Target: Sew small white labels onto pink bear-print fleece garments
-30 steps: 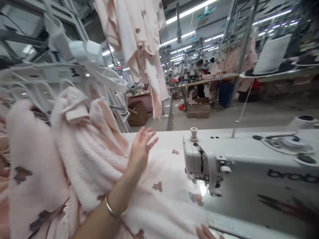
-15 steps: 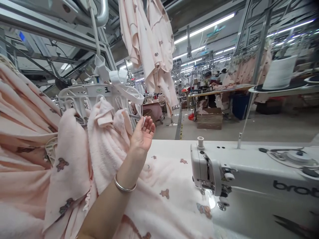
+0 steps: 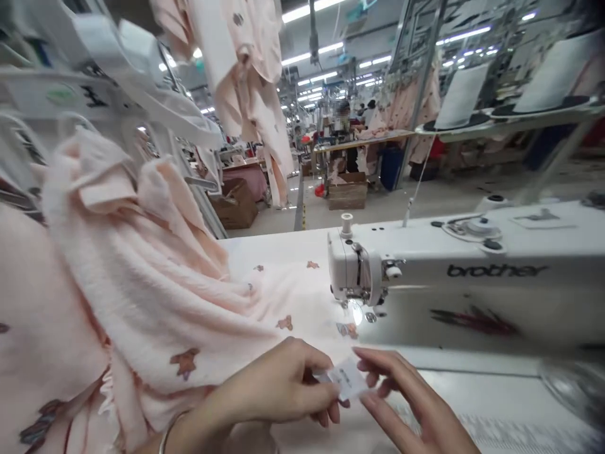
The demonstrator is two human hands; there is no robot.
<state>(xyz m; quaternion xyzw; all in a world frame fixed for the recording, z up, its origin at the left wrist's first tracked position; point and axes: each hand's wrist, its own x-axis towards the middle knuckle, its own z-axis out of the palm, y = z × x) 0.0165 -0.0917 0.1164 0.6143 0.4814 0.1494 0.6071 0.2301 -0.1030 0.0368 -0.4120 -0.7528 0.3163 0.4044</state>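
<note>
so, working left to right: a fluffy pale pink fleece garment (image 3: 142, 284) heaps over the left side of the bench, its print of small teddy bears (image 3: 184, 362) showing in the folds. above it, a white plastic hanger (image 3: 94, 94) hangs on the overhead rail, with more of the fleece bunched up against it.

near the middle, my left grip (image 3: 278, 384) is clamped on a small white label (image 3: 346, 378), pinching its near end between thumb and fingers. the label sits in the air over the bench, between my two hands and just in front of the sewing machine's presser foot (image 3: 352, 312). my right grip (image 3: 416, 403) is open, with its fingers (image 3: 378, 362) parted around the label's far edge; i can't tell whether they're pressing on it.

further right, the white brother sewing machine (image 3: 472, 252) stands on the bench, with the fleece spread up to its foot. right now i'm handling the label, not feeding cloth. the next move calls for fine fingertip control, because the label is small and light and could slip from a loose pinch.
</note>
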